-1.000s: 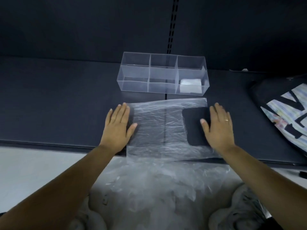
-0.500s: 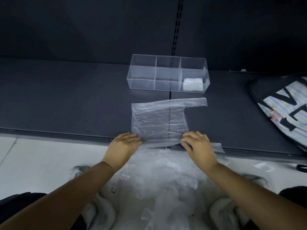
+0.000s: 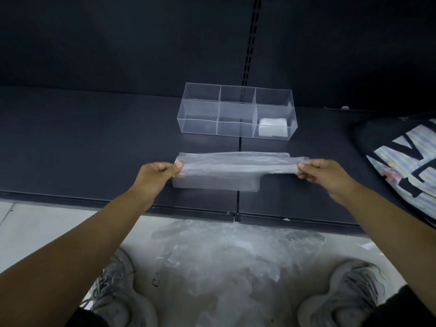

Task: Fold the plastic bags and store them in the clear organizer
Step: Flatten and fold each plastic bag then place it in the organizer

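Right, both hands are on it: the left hand (image 3: 157, 175) has its fingers curled and its thumb pinching the left end of the thin translucent plastic bag (image 3: 236, 165), while the right hand (image 3: 323, 175) is clamped on the narrow handle end out to the right, fingers curled around it. Between them the bag is pulled out into a long, flat band, doubled over on itself, with the upper layer raised off the surface and the lower layer lying flat on the dark grey metal shelf (image 3: 82, 138), close to its front edge and about midway along it. Just behind the bag, toward the back of the shelf, stands the clear rectangular plastic organizer (image 3: 200, 123) with three compartments in a row; it is apart from the bag, not touching it. Look in the right-hand compartment and there's a small folded white plastic bundle (image 3: 272, 126) lying on the bottom; the middle and left compartments hold nothing that can be made out. Over at the right end of the shelf lies a black fabric bag with a pale printed panel and big dark letters (image 3: 401, 156). Down below the front edge, on the pale floor, a loose heap of crumpled clear plastic bags (image 3: 231, 256) sits between two grey sneakers (image 3: 118, 296).
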A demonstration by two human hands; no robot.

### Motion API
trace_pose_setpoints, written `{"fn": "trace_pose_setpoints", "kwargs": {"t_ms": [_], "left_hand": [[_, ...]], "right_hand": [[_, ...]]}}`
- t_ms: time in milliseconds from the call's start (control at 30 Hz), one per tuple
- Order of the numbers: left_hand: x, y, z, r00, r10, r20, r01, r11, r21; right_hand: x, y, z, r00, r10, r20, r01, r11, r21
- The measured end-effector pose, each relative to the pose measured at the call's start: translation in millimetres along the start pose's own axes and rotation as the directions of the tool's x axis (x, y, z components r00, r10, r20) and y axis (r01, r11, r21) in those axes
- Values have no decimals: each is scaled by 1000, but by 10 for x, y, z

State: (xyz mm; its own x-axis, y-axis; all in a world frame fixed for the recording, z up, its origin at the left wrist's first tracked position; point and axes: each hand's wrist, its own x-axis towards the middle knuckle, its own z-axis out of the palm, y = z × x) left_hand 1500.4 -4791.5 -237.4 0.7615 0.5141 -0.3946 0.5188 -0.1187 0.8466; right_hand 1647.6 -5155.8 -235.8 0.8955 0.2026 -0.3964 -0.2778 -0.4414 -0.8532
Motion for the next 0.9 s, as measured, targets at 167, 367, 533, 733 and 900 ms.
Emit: {"fn": "trace_pose_setpoints", "kwargs": {"t_ms": [167, 367, 533, 733, 900], "left_hand": [[322, -22, 184, 986, -8, -166, 7, 1000, -7], [467, -100, 335, 968, 86, -237, 20, 911, 413], [350, -82, 476, 739, 625, -252, -310, 647, 696], [330, -393, 614, 796, 494, 348, -526, 281, 803], [334, -470, 618, 849, 393, 353, -456, 208, 865]], "right_hand": [[409, 17, 245, 985, -1, -171, -16, 995, -98], [624, 130, 368, 955, 12, -298, -101, 953, -285], [614, 94, 403, 950, -11, -311, -100, 936, -338], [403, -128, 579, 892, -153, -426, -114, 835, -538], [-10, -371, 1617, 840, -543, 23, 440, 655, -614]]}}
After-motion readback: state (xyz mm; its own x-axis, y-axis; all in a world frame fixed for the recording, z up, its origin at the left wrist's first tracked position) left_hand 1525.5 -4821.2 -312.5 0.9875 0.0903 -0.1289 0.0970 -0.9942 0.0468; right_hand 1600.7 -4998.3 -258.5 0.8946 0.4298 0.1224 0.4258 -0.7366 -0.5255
